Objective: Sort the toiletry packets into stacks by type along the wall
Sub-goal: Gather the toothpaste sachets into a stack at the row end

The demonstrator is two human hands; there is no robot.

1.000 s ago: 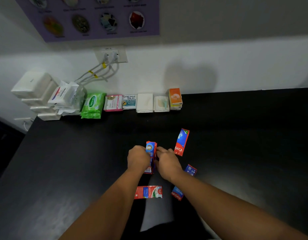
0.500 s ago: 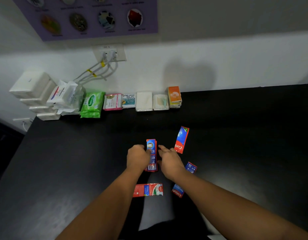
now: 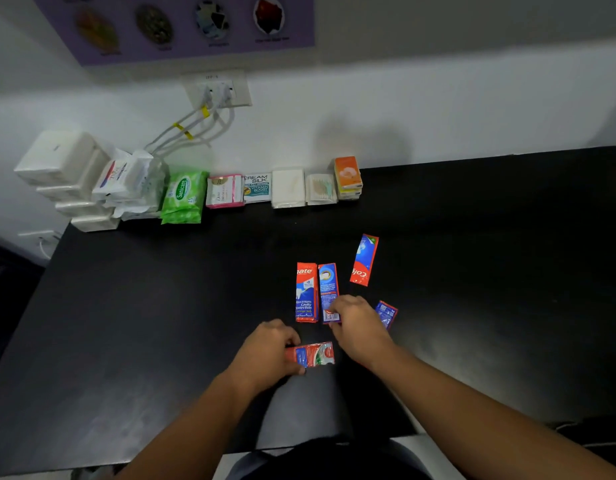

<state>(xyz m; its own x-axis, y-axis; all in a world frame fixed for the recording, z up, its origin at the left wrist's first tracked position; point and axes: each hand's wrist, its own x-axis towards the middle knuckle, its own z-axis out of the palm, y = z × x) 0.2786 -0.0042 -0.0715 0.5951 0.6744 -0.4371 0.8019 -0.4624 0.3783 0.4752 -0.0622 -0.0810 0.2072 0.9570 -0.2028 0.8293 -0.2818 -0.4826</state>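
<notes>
1. Five toothpaste sachets, glossy red and blue with white lettering, lie mid-bench on the black bench (image 3: 126, 306)
2. A front-up sachet (image 3: 306, 292) and a back-up sachet (image 3: 329, 289) lie side by side, edges touching
3. A tilted sachet (image 3: 364, 259) lies at their 1 o'clock, and a half-hidden sachet (image 3: 386, 312) at 4 o'clock
4. The left grip (image 3: 265, 351) grasps a crosswise sachet (image 3: 315, 355) at their 6 o'clock
5. The right grip (image 3: 360, 327) pinches the back-up sachet's lower end
6. Eight sorted piles (image 3: 287, 188) line the wall (image 3: 438, 116) at 11 o'clock
</notes>
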